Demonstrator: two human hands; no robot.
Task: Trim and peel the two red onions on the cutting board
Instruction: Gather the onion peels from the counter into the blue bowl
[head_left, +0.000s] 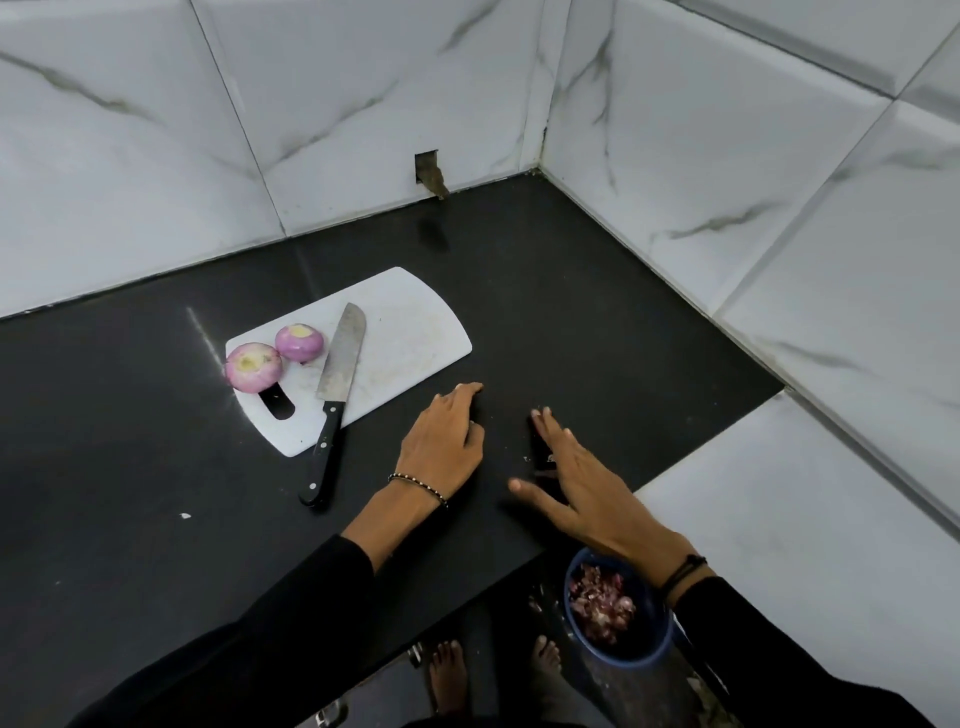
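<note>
Beneath your right wrist, a blue bowl (645, 662) is holding onion peelings (600, 603). Your left hand (447, 436) and right hand (576, 478) are resting on the black counter (571, 312), fingers relaxed, grasping nothing. Two peeled onions (253, 366) are sitting on the cutting board's (410, 332) left end, cut faces pointing up, beside the knife (337, 374), whose tip is pointing toward the wall.

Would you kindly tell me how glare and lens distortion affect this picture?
Head view: the wide lens splays the marbled white wall tiles; a bright glare streak crosses the glossy black countertop beside the white plastic cutting board; the two peeled red onions look sharp.
</note>
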